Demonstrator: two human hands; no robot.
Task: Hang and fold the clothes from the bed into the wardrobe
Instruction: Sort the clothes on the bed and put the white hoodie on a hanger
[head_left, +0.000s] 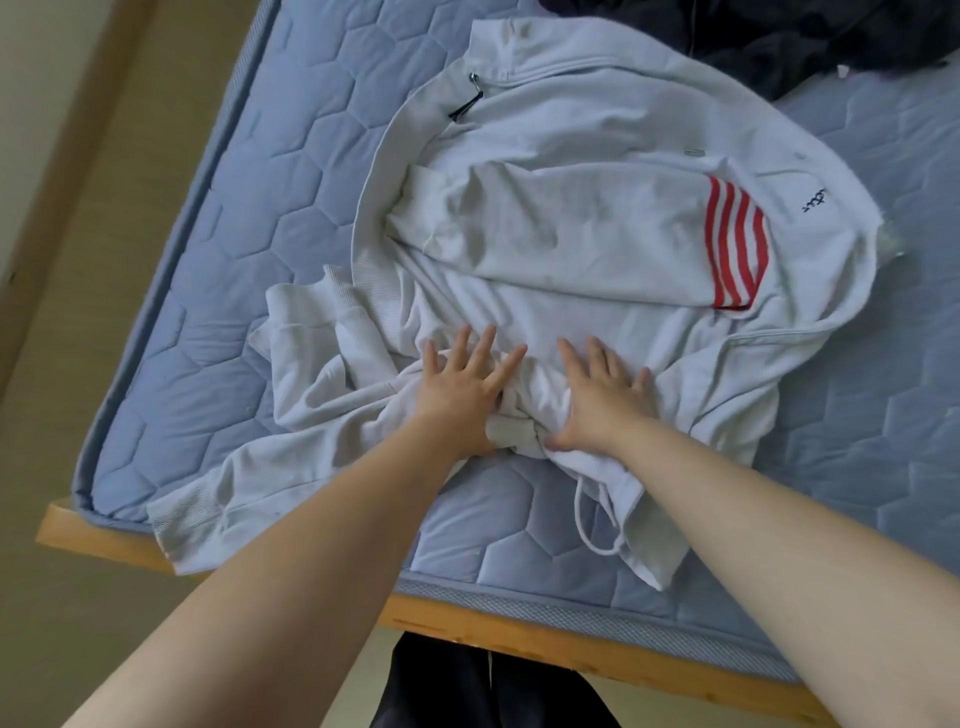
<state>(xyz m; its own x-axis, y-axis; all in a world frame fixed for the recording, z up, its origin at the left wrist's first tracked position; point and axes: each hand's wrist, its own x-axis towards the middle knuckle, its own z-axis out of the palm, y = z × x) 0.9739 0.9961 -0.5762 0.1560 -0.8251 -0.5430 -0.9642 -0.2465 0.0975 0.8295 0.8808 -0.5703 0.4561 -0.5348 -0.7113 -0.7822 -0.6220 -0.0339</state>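
A white zip jacket (597, 156) lies spread on the blue quilted mattress (291, 171), one sleeve folded across its body with red stripes (737, 244) at the upper arm. Its near part is bunched, with a white drawstring (592, 525) trailing toward the bed's edge. My left hand (462, 389) lies flat on the bunched cloth, fingers straight and spread. My right hand (602, 395) presses flat beside it, fingers spread, a fold of fabric raised between the two hands.
Dark clothes (779, 36) are heaped at the far end of the bed. The wooden bed frame (519, 639) runs along the near edge, with my dark trousers (467, 686) below it. Beige floor (78, 260) lies to the left.
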